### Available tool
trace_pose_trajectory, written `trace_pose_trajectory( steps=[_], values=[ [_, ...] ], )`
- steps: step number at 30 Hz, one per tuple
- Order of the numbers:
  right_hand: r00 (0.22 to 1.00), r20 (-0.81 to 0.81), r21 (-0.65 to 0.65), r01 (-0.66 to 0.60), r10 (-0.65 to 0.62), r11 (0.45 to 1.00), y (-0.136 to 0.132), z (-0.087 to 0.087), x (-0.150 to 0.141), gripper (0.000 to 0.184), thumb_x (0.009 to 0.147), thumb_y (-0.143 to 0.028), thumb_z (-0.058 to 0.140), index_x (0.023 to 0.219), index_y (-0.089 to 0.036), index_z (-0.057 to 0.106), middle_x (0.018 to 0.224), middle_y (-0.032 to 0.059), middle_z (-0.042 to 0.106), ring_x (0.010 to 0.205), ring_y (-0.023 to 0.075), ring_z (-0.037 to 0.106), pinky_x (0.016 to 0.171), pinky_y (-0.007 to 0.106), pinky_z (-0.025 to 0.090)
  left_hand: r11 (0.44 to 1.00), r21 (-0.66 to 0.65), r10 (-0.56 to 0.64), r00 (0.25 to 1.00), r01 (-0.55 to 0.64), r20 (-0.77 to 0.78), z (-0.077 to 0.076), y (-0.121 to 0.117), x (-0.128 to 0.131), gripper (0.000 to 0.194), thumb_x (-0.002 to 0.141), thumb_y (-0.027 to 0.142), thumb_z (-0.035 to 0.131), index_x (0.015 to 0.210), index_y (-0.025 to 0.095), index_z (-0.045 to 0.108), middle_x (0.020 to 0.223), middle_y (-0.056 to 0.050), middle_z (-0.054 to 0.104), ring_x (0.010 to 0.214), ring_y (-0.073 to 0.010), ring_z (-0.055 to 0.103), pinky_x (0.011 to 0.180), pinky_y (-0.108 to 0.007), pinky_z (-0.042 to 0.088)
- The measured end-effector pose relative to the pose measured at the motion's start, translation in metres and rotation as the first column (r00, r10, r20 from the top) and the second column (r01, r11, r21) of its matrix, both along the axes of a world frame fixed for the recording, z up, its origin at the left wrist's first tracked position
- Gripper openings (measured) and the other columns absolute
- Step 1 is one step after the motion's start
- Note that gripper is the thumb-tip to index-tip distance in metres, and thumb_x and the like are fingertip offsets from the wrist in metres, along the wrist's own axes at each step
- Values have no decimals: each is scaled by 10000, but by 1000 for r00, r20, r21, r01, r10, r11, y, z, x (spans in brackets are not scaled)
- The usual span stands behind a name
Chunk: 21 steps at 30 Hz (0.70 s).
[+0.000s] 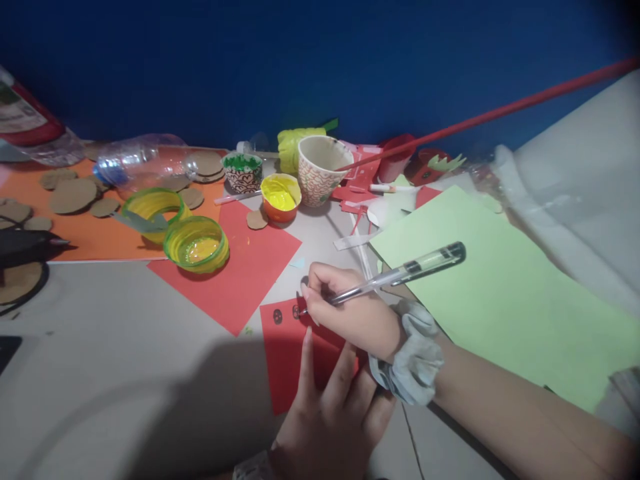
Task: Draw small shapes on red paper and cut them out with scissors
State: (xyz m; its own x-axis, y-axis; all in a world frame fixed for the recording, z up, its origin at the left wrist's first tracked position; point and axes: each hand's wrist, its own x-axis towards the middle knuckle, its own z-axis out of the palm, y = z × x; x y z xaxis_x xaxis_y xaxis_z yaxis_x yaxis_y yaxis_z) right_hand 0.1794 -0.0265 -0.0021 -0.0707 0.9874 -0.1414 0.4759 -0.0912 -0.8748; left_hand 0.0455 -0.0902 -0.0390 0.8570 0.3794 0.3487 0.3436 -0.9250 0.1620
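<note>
I have the right hand (353, 310) gripping a gel pen (395, 279) over the small red paper (281, 367) at lower centre, the left hand (333, 413) spread-fingered on it, presumably preventing slippage.

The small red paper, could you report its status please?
Right hand gripping pen, tip at red paper. Left hand partly covers it. Two black drawings near far edge.
</note>
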Motion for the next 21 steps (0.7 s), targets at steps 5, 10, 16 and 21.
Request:
trace_pose_trajectory(
  steps=[5, 10, 16, 21],
  values=[
    [999, -39, -24, 10, -10, 1000, 0, 0, 0, 209, 820, -177, 518, 654, -212, 396, 581, -52, 514, 551, 106, 482, 540, 227, 371, 1000, 8, -15, 1000, 15, 4, -1, 0, -1, 350, 903, 365, 421, 1165, 316, 647, 1053, -18, 615, 1146, -317, 400, 1081, -626, -88],
    [1000, -29, -19, -5, 4, 1000, -1, 0, 0, 216, 811, -176, 527, 648, -211, 390, 578, -52, 514, 547, 105, 478, 534, 227, 365, 1000, 5, -3, 1000, 3, -13, 1, 1, -1, 333, 904, 391, 435, 1148, 318, 649, 1058, -9, 624, 1142, -306, 392, 1094, -610, -116],
    [1000, -9, -13, -9, 9, 1000, -1, 1, 0, 206, 813, -179, 520, 655, -212, 391, 589, -52, 497, 545, 105, 442, 523, 234, 351, 1000, -22, -1, 999, 0, -49, 2, -1, -1, 354, 901, 421, 429, 1189, 336, 616, 1098, -1, 617, 1161, -313, 390, 1086, -638, -96],
    [1000, -25, -25, 16, -17, 1000, -2, 2, 0, 200, 831, -187, 501, 666, -212, 392, 579, -53, 493, 546, 107, 456, 527, 235, 358, 1000, -14, 12, 1000, -12, 8, 1, 0, 1, 317, 911, 353, 432, 1143, 315, 644, 1066, 2, 623, 1150, -304, 396, 1095, -617, -88]
  ],
)
